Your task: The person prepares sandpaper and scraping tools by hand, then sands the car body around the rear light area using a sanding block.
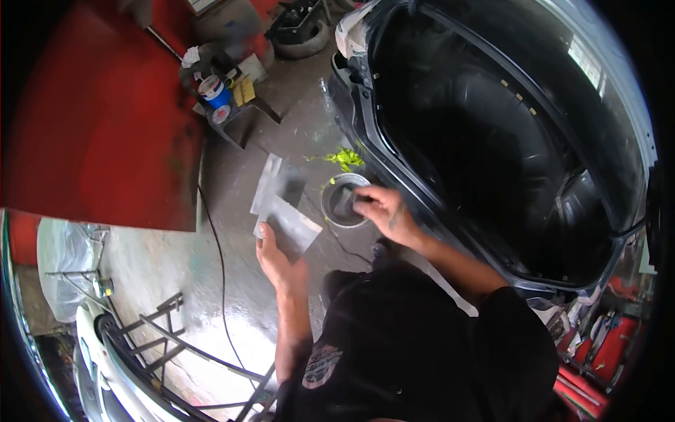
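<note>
My left hand [275, 259] pinches a grey flat sheet [292, 226] with the thumb on top. Behind it shows a second pale grey piece [267, 186]; whether that is also in the hand I cannot tell. My right hand [383, 211] is at the rim of a round metal tin [326, 205], its fingers curled together over the opening. Something greyish shows inside the tin by the fingertips, but what they hold is blurred. A bright yellow-green crumpled scrap [344, 159] lies just beyond the tin.
An open car boot [457, 126] with a dark interior fills the right side. A red panel [105, 126] stands at left. A small stool [261, 107] bears a blue-and-white tin [214, 91]. A dark cable [222, 281] crosses the floor near a metal frame [169, 344].
</note>
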### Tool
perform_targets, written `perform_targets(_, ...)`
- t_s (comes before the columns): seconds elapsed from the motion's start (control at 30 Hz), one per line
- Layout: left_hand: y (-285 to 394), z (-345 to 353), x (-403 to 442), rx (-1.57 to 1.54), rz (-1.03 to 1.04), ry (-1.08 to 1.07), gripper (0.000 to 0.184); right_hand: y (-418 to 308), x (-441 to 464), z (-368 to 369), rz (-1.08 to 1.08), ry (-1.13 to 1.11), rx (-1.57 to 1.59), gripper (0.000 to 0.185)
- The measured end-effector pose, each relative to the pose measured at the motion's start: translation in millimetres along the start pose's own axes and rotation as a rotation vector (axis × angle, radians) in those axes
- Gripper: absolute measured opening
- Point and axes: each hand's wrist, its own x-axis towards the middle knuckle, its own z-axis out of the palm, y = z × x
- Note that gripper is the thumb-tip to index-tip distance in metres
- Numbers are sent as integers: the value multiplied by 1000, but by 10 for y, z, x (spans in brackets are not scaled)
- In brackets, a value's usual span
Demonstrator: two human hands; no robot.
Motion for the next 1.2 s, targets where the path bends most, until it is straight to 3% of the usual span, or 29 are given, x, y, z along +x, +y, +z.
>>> perform_targets(0.13,10,-137,581,28,-55,-15,42,392,673,-23,273,219,524,39)
perform_targets(0.37,193,-238,1957,159,-217,-161,42,1092,1441,81,291,592,736,30)
perform_targets(0.47,470,-188,2721,256,-235,-274,43,907,1710,373,295,765,739,32)
perform_targets(0.67,888,126,3808,443,-313,-465,44,904,2049,918,172,715,870,52)
perform_targets(0.87,490,193,4601,661,-361,-446,42,729,2314,869,13,596,1005,69)
perform_targets(0.93,252,43,4884,707,-384,-537,42,854,2496,750,-31,563,1044,77)
perform_targets(1.2,-229,-145,5206,1101,-523,-455,39,1417,3427,711,-242,585,1113,93)
